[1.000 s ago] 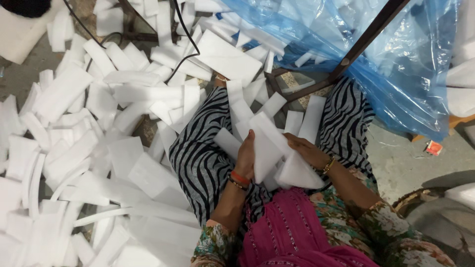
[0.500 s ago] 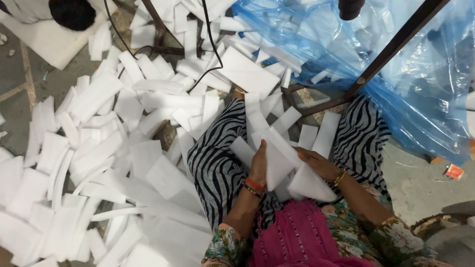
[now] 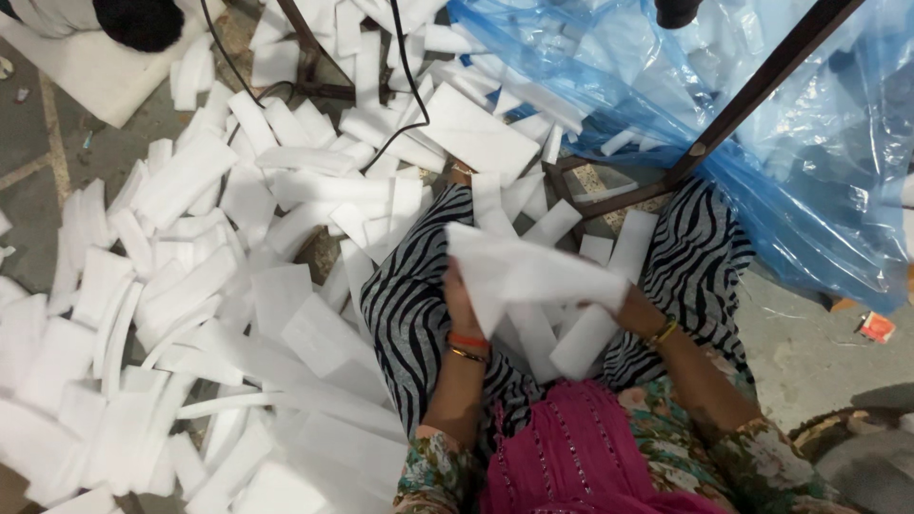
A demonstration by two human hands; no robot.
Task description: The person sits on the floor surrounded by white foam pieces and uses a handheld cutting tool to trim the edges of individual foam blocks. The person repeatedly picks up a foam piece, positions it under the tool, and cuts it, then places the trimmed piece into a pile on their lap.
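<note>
Both hands' grip (image 3: 547, 305) holds a white foam sheet (image 3: 533, 271); foam offcuts (image 3: 190, 286) crowd the floor.

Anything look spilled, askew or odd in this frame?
Yes. White foam strips lie scattered in no order over the floor and over a black cable. Both hands, left hand and right hand, hold a white foam sheet above the lap.

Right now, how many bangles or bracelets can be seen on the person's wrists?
3. Two sit on the left wrist, an orange bangle with a thin gold bangle just behind it. One gold bracelet is on the right wrist. Both hands hold white foam sheets, which may hide more.
</note>
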